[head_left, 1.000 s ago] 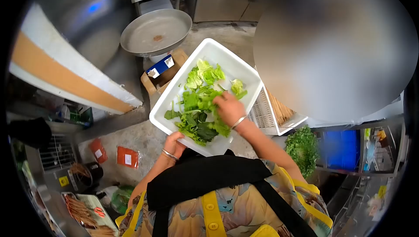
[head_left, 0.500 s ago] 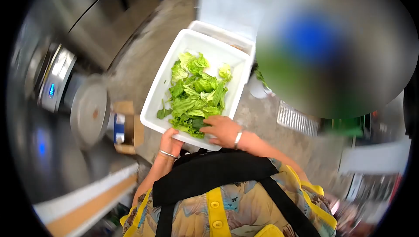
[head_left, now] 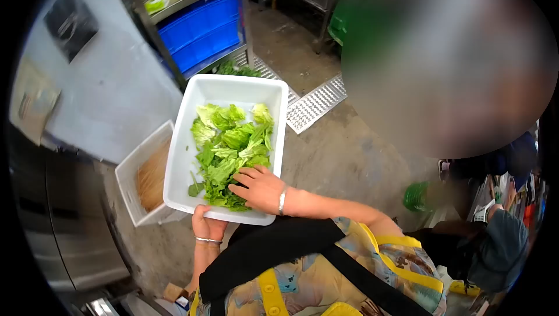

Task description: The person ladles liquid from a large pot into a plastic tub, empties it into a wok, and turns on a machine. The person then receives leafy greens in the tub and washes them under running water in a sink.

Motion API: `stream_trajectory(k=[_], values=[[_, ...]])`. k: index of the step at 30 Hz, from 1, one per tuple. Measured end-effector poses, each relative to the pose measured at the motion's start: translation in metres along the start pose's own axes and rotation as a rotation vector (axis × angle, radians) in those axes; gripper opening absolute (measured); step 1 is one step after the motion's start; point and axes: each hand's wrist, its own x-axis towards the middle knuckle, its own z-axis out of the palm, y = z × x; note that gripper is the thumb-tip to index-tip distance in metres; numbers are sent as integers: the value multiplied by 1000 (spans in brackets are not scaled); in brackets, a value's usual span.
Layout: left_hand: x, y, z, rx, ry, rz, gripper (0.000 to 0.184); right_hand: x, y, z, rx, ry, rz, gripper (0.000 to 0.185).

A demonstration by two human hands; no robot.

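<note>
A white plastic tub (head_left: 180,159) is held level in front of my body. Loose green lettuce leaves (head_left: 236,141) lie in it, paler at the far end and darker near me. At the tub's near left corner, my left hand (head_left: 205,223) grips the rim, its fingers partly hidden beneath. My right hand (head_left: 262,191) rests on the leaves at the near end, fingers spread and palm down. Nothing shows gripped in it, though its fingertips touch the greens.
Beyond the tub stands a metal shelf with a blue crate (head_left: 201,30). A white bin (head_left: 129,185) holding thin tan sticks is on the floor at left. Metal grating (head_left: 317,103) crosses the floor. A green basket (head_left: 416,196) and a seated person (head_left: 498,249) are at right.
My view has turned to the right, bringing the blue crate, shelf and grating ahead. The tub has moved along with me, and my right hand still lies on the leaves.
</note>
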Motion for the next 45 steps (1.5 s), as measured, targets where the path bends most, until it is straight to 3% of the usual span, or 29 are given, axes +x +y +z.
stream_trajectory(k=[2,3,5,7,9,11,13,14,15,17,19,21,22,23,25,29,35,39,41,43,45], values=[[-2,12,6,3,-65,-36,61,-6,-9,-17,147,306,-76,48],[-8,15,15,4,-122,-51,61,-15,-13,-33,125,318,-76,48],[-20,21,23,18,-175,-68,59,-40,-22,-57,113,649,107,53],[-12,39,6,47,-205,-135,58,-40,-26,-69,-119,886,432,62],[11,51,29,91,-191,-144,61,-51,7,-84,-52,1105,576,70],[40,46,60,160,-295,-266,61,-78,47,-78,900,1221,658,69],[92,28,87,228,-377,-409,51,-96,62,-90,1306,1227,837,60],[177,27,152,256,-307,-489,45,-75,150,-116,1425,1240,832,57],[211,7,172,298,-315,-529,40,-89,186,-103,1533,1280,781,54],[257,-20,202,491,-368,-583,42,-112,211,-93,1875,1265,743,56],[279,-32,246,468,-510,-626,62,-120,222,-98,1873,1344,742,56],[304,-45,275,586,-629,-356,76,-112,252,-103,1928,1417,750,57],[326,-57,292,712,-602,-287,80,-104,282,-116,1903,1461,782,57],[359,-79,297,669,-593,-221,53,-91,317,-132,1876,1501,799,56],[420,-86,315,437,-509,-274,52,-59,376,-167,1815,1501,818,52],[507,-23,370,392,-323,-259,44,28,463,-240,1746,1192,892,43],[667,126,487,355,-338,-116,53,152,618,-353,1580,567,527,42],[833,205,585,445,-403,-58,56,231,743,-446,1240,1017,458,32],[893,226,643,507,-533,-118,54,257,816,-471,1094,1206,591,28],[959,228,706,622,-544,-167,54,260,911,-494,561,1209,739,26],[1024,225,767,685,-602,-296,53,277,981,-537,257,1265,872,25]])
